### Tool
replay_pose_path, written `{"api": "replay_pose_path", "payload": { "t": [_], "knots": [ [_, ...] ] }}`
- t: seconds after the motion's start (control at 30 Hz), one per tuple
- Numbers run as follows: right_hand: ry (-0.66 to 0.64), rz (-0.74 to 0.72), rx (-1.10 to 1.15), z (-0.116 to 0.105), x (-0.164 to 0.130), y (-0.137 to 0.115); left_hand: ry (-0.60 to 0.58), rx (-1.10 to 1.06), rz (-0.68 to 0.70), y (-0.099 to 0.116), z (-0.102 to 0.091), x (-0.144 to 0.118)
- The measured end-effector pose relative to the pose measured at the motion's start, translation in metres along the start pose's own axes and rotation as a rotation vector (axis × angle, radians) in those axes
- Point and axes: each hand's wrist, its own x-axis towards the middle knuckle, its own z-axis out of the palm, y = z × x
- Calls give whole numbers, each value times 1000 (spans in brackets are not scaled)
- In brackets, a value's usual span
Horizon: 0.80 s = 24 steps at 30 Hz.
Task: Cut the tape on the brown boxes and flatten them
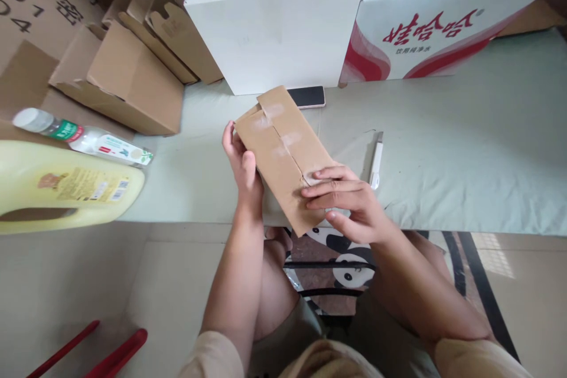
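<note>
A small brown cardboard box [283, 156] is held tilted above the near edge of the table, its seam crossed by several pale strips or marks that look like tape. My left hand [241, 156] grips its upper left side, thumb on the near face and fingers wrapped behind. Across the lower right part of the box lies my right hand [343, 198], fingers stretched out and resting on the surface by the seam. A white utility knife [376, 162] lies on the table to the right of the box. Behind the box is a dark-screened phone [308, 97], partly hidden.
White cartons [274, 35] stand along the back, one with red print [425, 41]. Brown cardboard boxes [133, 77] are stacked at the left. A clear bottle [106, 144] and a yellow jug [75, 183] lie near the green cloth-covered table's [452, 159] left end.
</note>
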Motion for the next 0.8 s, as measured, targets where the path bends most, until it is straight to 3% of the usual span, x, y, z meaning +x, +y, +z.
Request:
{"api": "replay_pose_path", "payload": {
  "t": [0.13,0.23,0.3,0.4,0.53,0.63,0.73,0.8],
  "knots": [
    [127,76,5,6,-1,-7,-63,37,-240,-7,-8,8],
    [413,270,-63,4,-4,0,-43,77,-241,-7,-10,11],
    [532,469,-244,-4,-9,13,-13,107,-200,-5,-8,10],
    [450,818,-614,-25,-21,36,8,137,-158,-3,-3,4],
    [124,1169,-768,-46,-33,52,6,147,-119,-3,4,-1],
    [-2,1237,-751,-48,-33,51,-7,169,-116,-3,5,-1],
    [43,1216,-728,-45,-28,46,-17,164,-117,-2,6,-2],
    [139,1176,-566,-43,-25,44,-28,159,-118,0,9,-6]
  ]
}}
